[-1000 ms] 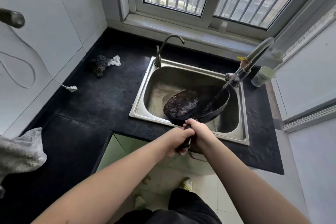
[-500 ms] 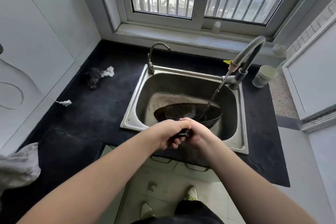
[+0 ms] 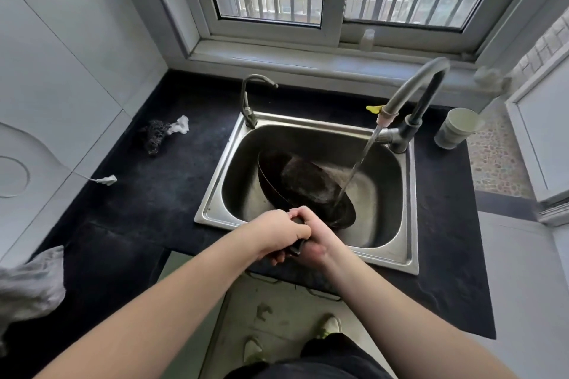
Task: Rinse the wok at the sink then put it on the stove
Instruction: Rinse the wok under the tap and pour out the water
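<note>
A black wok (image 3: 304, 184) lies tilted inside the steel sink (image 3: 215, 188), its open side turned up and to the right. Water runs from the tall grey tap (image 3: 412, 92) onto the wok's right inner side. My left hand (image 3: 277, 234) and my right hand (image 3: 314, 237) both grip the wok's dark handle at the sink's front edge. The handle is mostly hidden under my fingers. No stove is in view.
A small thin tap (image 3: 251, 98) stands at the sink's back left corner. A dark scrubber with a white rag (image 3: 160, 132) lies on the black counter (image 3: 138, 194) to the left. White stacked cups (image 3: 457, 128) stand right of the tap. A grey plastic bag (image 3: 30, 283) sits at the left edge.
The wok has been tipped over from leaning left to leaning right, so the water now hits its inside. Both hands keep hold of the handle.
</note>
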### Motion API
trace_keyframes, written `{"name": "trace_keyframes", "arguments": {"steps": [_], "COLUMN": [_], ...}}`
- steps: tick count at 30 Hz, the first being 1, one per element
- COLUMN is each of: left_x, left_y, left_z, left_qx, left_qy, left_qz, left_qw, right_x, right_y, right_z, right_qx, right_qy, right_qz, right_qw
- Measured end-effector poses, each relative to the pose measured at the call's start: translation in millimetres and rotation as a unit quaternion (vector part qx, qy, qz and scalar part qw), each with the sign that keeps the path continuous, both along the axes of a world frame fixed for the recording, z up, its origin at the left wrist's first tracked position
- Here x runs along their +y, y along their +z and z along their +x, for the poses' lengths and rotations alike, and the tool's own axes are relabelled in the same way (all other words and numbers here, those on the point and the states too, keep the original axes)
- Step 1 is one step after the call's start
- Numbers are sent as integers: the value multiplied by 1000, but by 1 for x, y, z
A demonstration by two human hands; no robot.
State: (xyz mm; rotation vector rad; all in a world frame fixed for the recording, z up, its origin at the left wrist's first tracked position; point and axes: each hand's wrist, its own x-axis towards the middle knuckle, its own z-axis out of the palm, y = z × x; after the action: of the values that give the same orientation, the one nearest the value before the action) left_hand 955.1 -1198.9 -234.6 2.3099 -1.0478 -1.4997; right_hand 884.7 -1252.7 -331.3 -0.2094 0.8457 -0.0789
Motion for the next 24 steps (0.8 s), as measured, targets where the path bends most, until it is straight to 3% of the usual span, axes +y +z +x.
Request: {"name": "trace_keyframes", "arguments": {"steps": [7,11,24], "left_x": [-4,0,-4], "left_y": [1,-3,19], "left_z": [4,11,31], "left_qx": [-1,-25,-121], "left_qy": [-17,-60,-97], "left_qz": [45,59,61], "left_qw": [999,996,986], "right_x": [4,7,8], "right_y": [0,4,-13], "right_z": [7,7,29], "right_qx": [-49,-53,-140], "right_qy": [-19,17,-33], "right_qz": [58,58,53], "right_qw": [997,997,988]}}
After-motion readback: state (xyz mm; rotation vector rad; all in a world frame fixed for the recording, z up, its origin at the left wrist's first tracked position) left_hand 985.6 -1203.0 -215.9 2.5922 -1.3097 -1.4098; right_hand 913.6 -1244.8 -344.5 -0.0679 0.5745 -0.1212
